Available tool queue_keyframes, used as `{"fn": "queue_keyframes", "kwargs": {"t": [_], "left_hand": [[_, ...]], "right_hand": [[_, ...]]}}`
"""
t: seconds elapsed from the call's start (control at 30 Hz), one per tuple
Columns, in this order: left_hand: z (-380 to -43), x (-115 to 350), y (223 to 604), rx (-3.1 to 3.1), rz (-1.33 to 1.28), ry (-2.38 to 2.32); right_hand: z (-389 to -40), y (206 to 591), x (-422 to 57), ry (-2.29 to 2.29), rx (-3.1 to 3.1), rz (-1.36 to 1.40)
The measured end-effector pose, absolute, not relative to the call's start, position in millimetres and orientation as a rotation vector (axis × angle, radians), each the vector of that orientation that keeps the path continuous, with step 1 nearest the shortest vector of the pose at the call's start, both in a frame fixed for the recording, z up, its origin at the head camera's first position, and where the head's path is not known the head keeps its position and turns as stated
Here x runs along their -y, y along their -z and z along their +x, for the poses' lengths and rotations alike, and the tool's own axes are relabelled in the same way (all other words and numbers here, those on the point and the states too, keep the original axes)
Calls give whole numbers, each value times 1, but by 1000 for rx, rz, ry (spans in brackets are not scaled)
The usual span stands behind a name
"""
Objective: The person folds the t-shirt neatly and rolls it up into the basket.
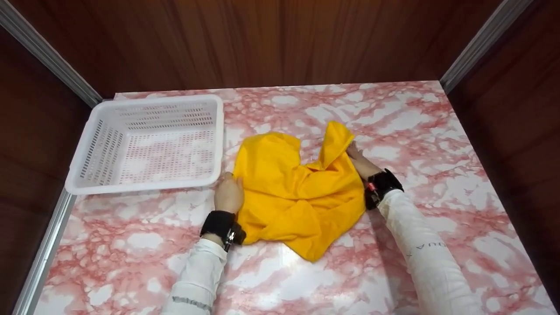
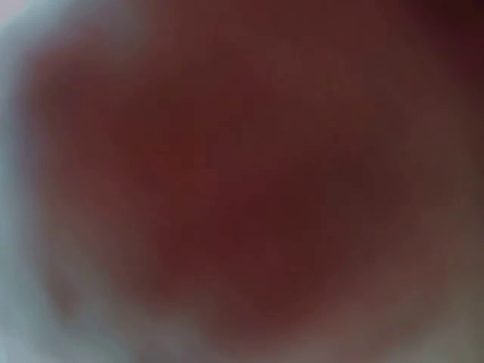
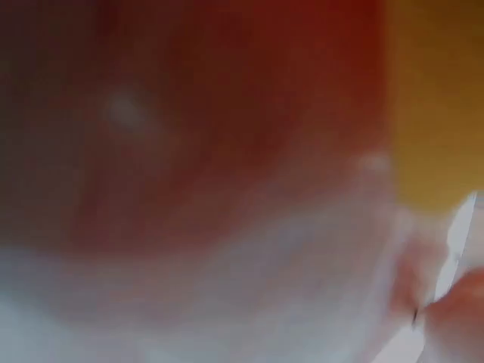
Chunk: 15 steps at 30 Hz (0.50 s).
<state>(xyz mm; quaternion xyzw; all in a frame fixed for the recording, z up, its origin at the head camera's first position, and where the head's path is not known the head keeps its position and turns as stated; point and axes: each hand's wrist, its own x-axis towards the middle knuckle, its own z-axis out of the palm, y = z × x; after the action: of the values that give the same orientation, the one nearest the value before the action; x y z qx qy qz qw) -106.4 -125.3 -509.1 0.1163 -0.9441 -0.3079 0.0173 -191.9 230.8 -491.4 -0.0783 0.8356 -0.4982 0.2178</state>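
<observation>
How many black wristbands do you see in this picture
2: a left wristband behind the left hand, and a right wristband behind the right hand, on either side of the yellow cloth. Anything under the cloth is hidden.

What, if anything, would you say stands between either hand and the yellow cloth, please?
Nothing visible does: in the head view, the left hand meets the left edge of the yellow cloth, and the right hand its right side. The white basket sits left of the cloth, not between it and either hand.

Yellow cloth (image 1: 302,188), crumpled w/ folds, lies nr ctr of pink/wht table (image 1: 437,162), far R corner jutting out.
</observation>
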Motion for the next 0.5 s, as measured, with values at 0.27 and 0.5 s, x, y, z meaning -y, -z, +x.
{"fn": "queue_keyframes", "kwargs": {"t": [0.27,0.5], "left_hand": [[-107,124,509,2951,352,892],[-109,124,505,2952,371,965]], "right_hand": [[-185,479,-211,1755,-1793,-166],[-186,485,-203,1654,-1904,-288]]}}
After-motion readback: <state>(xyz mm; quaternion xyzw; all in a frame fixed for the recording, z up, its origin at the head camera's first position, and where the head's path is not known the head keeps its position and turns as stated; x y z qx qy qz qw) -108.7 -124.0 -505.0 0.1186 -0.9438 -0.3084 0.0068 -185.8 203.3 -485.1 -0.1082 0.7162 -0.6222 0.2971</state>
